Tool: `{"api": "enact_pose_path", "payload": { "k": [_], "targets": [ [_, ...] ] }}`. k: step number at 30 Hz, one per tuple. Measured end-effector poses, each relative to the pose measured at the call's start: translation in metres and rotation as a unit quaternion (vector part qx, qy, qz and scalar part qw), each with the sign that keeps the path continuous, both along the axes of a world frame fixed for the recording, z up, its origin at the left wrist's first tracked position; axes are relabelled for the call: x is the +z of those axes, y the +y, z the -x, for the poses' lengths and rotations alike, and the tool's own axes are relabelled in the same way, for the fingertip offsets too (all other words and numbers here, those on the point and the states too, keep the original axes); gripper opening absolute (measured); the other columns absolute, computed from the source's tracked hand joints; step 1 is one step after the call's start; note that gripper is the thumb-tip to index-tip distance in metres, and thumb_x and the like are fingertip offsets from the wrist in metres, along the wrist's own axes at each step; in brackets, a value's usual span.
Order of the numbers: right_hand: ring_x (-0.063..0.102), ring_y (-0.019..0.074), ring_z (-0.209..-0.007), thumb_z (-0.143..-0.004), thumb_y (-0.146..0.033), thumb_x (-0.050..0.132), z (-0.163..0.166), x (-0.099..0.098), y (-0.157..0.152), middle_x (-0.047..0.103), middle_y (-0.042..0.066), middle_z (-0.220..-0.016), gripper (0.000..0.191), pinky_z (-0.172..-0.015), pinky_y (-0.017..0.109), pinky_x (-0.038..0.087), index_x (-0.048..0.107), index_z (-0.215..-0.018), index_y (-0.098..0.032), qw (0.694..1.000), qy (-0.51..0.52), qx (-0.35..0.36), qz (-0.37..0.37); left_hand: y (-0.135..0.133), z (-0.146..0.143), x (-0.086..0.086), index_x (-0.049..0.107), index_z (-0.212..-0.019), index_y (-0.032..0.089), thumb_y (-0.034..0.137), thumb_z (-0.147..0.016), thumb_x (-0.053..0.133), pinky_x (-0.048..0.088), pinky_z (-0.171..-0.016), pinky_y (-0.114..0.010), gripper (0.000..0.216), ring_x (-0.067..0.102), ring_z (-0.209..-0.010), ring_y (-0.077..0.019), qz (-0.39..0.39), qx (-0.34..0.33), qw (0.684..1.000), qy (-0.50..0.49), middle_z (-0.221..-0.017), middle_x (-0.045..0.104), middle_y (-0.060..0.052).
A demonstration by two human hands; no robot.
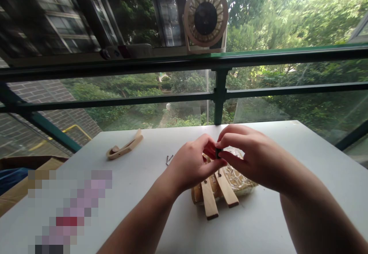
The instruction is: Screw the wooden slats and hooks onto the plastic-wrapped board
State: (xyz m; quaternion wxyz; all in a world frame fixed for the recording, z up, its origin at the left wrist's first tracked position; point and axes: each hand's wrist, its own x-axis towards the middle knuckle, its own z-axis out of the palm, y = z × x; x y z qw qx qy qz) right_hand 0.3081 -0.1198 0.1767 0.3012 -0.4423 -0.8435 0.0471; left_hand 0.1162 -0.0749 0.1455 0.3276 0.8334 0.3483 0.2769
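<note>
Both my left hand (195, 162) and my right hand (247, 154) pinch a small dark block-like piece (219, 152) between their fingertips. Its exact kind is too small to make out. Below my hands, two flat wooden strips (210, 202) with dark ends lie side by side, each with a screw in it. They rest on a brown pad wrapped in clear plastic (240, 173). My fingers hide the far ends of the strips. Left of my left hand, several loose screws (169, 159) lie on the white table (138, 208).
A curved wooden piece (126, 146) lies near the table's far left edge. An open cardboard box (43, 173) stands at the left. Behind the table runs a dark green railing (220, 104), with a round fan (206, 16) above it. A pixelated patch covers the lower left.
</note>
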Motion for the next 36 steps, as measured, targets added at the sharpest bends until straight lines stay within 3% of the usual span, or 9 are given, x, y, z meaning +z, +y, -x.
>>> {"api": "enact_pose_path", "payload": {
  "k": [14,23,29,36],
  "targets": [
    [0.059,0.0169,-0.086,-0.083,-0.01,0.052,-0.004,0.005,-0.008,0.063,0.008,-0.104,0.027,-0.075,0.03,0.047,0.068,-0.102,-0.02,0.999,-0.025,-0.005,-0.027,0.001,0.001,0.0,0.058,-0.105,0.017,0.019,-0.088,0.054,0.056,-0.078,-0.025,0.017,0.065,-0.086,-0.0139,0.008,-0.089,0.995,-0.039,-0.097,0.067,-0.003],
    [0.059,0.0168,-0.084,-0.081,-0.009,0.052,-0.004,0.005,-0.009,0.063,0.007,-0.104,0.026,-0.072,0.03,0.047,0.068,-0.098,-0.021,0.999,-0.032,-0.018,-0.03,0.005,-0.002,-0.012,0.053,-0.099,0.018,0.035,-0.076,0.076,0.059,-0.07,-0.027,0.037,0.07,-0.083,-0.0186,0.042,-0.022,0.994,-0.1,-0.093,0.067,-0.003],
    [0.06,0.0167,-0.084,-0.08,-0.009,0.052,-0.003,0.006,-0.01,0.062,0.007,-0.103,0.022,-0.073,0.029,0.047,0.067,-0.094,-0.02,0.998,-0.036,-0.028,-0.043,0.005,-0.005,-0.014,0.054,-0.098,0.018,0.036,-0.078,0.074,0.057,-0.066,-0.025,0.034,0.071,-0.082,-0.0191,0.088,-0.056,0.987,-0.126,-0.09,0.065,-0.003],
    [0.058,0.0156,-0.08,-0.081,-0.012,0.059,-0.005,0.004,-0.006,0.062,0.004,-0.094,0.018,-0.071,0.028,0.044,0.066,-0.094,-0.021,0.997,-0.043,-0.037,-0.046,0.004,-0.006,-0.013,0.055,-0.101,0.017,0.035,-0.083,0.067,0.058,-0.07,-0.026,0.028,0.071,-0.086,-0.0196,0.072,-0.047,0.989,-0.12,-0.098,0.066,-0.005]
  ]
}}
